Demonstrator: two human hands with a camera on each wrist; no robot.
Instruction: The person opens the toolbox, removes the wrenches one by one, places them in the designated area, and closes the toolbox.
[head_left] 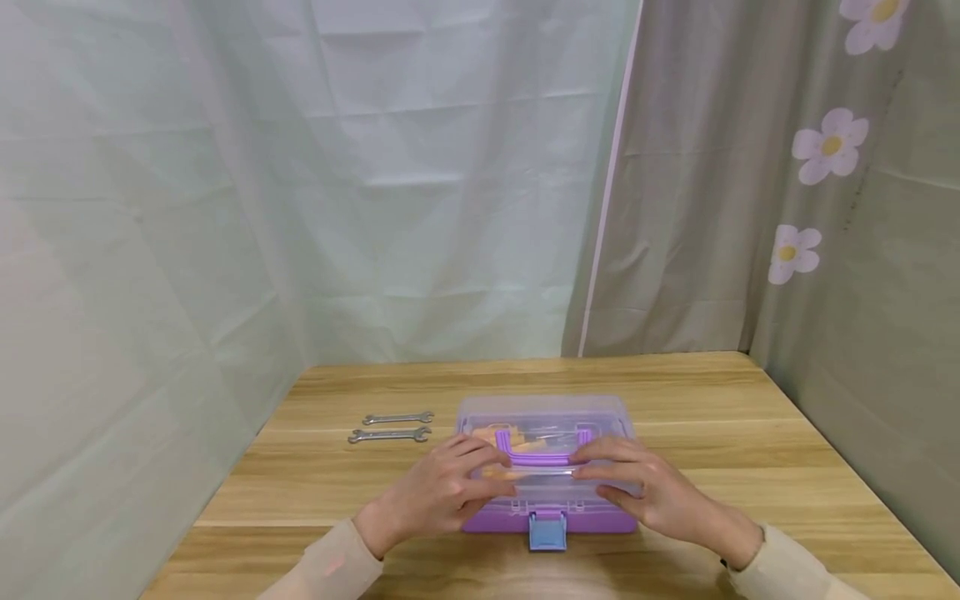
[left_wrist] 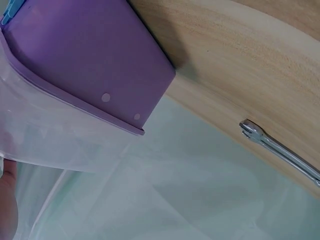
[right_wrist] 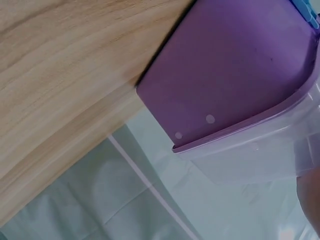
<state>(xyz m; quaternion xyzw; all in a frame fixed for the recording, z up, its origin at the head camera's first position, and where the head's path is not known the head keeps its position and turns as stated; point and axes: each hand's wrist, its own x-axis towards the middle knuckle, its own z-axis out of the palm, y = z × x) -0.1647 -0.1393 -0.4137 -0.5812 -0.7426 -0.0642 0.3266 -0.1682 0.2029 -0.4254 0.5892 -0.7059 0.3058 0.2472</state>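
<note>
A toolbox with a purple base [left_wrist: 100, 55] and a see-through lid [head_left: 487, 408] stands on the table, its lid down. Its purple handle [head_left: 540, 459] lies on top, and the blue latch [head_left: 547, 532] at the front sticks outward, unfastened. My left hand [head_left: 442, 483] rests its fingers on the lid's front left, left of the handle's grip. On the other side my right hand [head_left: 648, 487] touches the lid's front right with its fingertips, thumb lower down. Blurry orange-yellow and metallic items show through the lid. Both wrist views catch only a sliver of each hand.
Two open-end wrenches, one farther back [head_left: 397, 418] and one nearer [head_left: 390, 435], lie left of the toolbox. The wooden table [head_left: 750, 467] is bounded by pale curtains [head_left: 450, 208] at the back and sides.
</note>
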